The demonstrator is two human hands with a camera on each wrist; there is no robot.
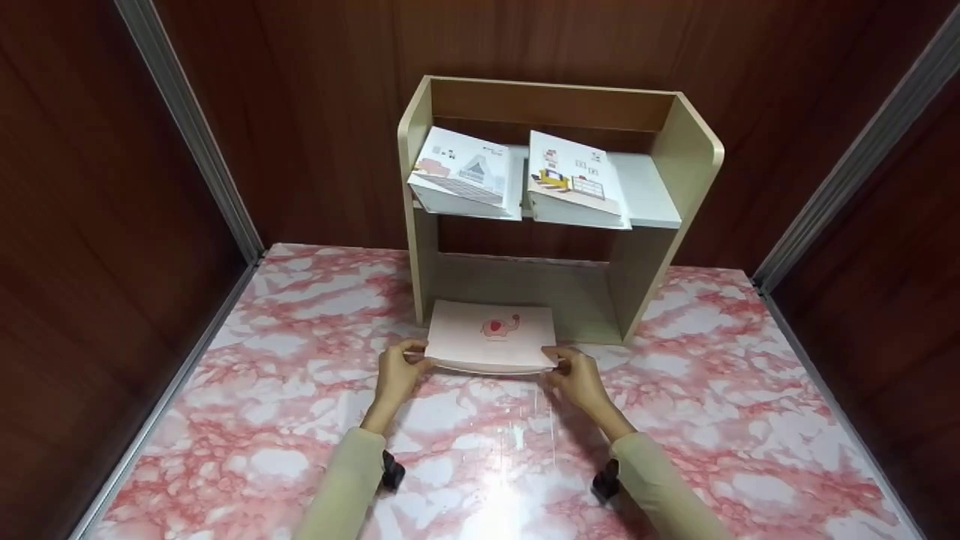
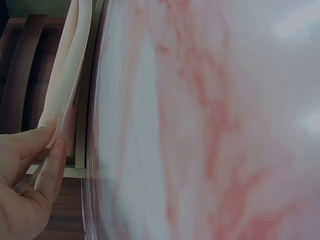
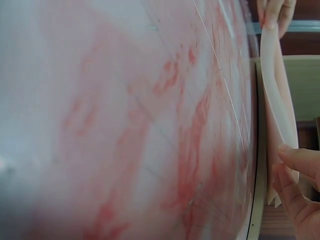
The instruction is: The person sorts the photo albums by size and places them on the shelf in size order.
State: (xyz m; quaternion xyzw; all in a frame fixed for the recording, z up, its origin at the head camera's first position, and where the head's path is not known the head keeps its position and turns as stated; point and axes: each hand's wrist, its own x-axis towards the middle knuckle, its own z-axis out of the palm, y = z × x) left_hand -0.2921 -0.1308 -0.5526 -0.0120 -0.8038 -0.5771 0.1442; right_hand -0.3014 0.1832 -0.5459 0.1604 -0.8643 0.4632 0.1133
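Observation:
A pale pink booklet [image 1: 480,349] with a red elephant on its cover lies flat at the front of the shelf's lower level, its near edge sticking out. My left hand [image 1: 397,371] pinches its near left corner between thumb and fingers. At the opposite corner my right hand [image 1: 579,379] pinches it in the same way. In the left wrist view the left hand [image 2: 30,185] holds the booklet [image 2: 67,75], whose pages bow slightly apart. Seen from the right wrist, the right hand [image 3: 300,192] grips the booklet's end [image 3: 277,100].
A light wooden shelf [image 1: 694,161] stands at the back of the red-and-white marbled table [image 1: 285,420]. On its upper level two illustrated books, a left one [image 1: 465,169] and a right one [image 1: 574,180], lie tilted toward the front. Dark wood panels [image 1: 315,112] enclose the table.

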